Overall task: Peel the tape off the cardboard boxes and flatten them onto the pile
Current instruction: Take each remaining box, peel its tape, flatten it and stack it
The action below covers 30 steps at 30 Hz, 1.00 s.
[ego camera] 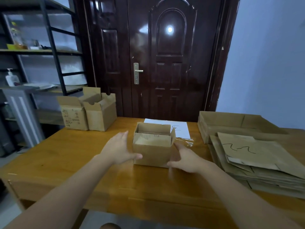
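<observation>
While the open cardboard box [152, 146] sits mid-table [69, 156], the left hand [119, 148] and right hand [186, 158] flank it, fingers straight, thumbs brushing its front; flattened pile [257, 156] lies right.

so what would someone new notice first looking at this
Probably the open cardboard box at the middle of the wooden table, with the left hand and right hand spread on either side of it. Next, the pile of flattened cardboard on the right, and the two open boxes at the far left corner, before the dark door.
</observation>
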Each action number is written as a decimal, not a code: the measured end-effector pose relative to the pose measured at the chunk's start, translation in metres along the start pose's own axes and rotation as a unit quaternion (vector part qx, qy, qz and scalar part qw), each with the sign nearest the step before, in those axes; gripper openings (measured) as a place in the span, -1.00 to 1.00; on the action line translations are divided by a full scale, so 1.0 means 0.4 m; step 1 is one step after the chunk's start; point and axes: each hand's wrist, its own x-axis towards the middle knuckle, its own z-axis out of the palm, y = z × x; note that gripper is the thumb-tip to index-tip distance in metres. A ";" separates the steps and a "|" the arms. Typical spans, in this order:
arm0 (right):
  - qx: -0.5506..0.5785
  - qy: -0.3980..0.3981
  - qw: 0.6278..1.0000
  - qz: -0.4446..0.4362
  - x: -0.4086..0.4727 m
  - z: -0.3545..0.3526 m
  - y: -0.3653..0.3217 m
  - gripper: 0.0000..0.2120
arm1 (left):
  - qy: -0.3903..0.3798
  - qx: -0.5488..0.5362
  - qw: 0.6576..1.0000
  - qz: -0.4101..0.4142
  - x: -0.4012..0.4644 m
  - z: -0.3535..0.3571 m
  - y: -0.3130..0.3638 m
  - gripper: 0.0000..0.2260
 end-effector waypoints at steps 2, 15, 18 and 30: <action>0.000 -0.016 1.000 0.004 0.014 0.015 0.000 0.08 | -0.049 0.015 0.999 -0.004 0.003 0.047 -0.008 0.13; 0.090 -0.006 0.996 -0.006 0.008 0.043 -0.015 -0.16 | -0.041 -0.100 0.994 0.007 -0.003 0.149 0.013 -0.54; 0.103 0.004 0.995 0.002 0.006 0.044 -0.024 -0.25 | -0.041 -0.083 0.996 0.008 -0.002 0.153 0.029 -0.50; 0.044 0.203 0.976 -0.063 -0.021 -0.031 -0.028 -0.06 | 0.148 0.097 0.971 0.158 0.009 0.002 0.017 0.00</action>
